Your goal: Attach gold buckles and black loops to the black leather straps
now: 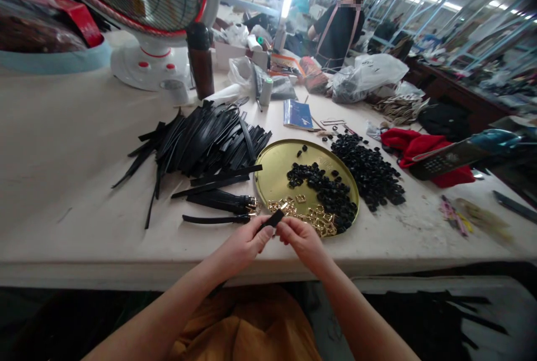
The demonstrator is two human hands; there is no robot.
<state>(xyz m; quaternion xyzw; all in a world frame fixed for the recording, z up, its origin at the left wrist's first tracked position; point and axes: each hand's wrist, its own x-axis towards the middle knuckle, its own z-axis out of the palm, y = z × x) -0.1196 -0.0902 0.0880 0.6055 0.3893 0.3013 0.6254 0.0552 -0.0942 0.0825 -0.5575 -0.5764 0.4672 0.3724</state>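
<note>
My left hand grips a short black strap near the table's front edge, with a gold buckle showing at its far end. From the other side my right hand is closed with its fingertips at the strap; what they pinch is too small to make out. Just beyond my hands lies a round gold tray holding gold buckles and small black pieces. Left of the tray, several buckled straps lie side by side, below a big pile of loose black straps.
A heap of small black pieces sits right of the tray. Farther back are a blue booklet, a thread spool, a dark bottle and a fan. Red cloth lies at right. A person stands beyond the table.
</note>
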